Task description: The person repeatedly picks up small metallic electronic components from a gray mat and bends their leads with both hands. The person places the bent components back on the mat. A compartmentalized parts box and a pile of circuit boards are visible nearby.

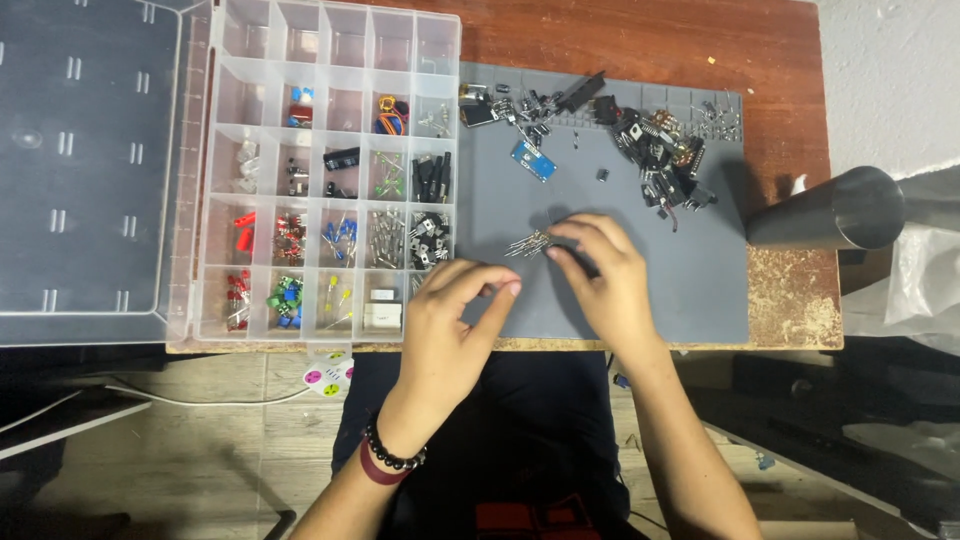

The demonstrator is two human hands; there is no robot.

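Observation:
My right hand [603, 275] rests on the grey work mat [700, 280], its fingertips on a small bunch of thin metal-legged parts [528, 243]. My left hand [455, 315] hovers over the mat's near left corner with thumb and fingers pinched together; whether a tiny part sits between them I cannot tell. A dark bead bracelet and a red band circle my left wrist. A clear compartment organiser [330, 170] with small coloured electronic parts lies just left of both hands.
A heap of loose black and metal components [650, 150] and a small blue board [533, 160] lie at the mat's far side. The organiser's open lid [85, 160] spreads left. A dark metal cylinder [830, 212] lies at the right table edge.

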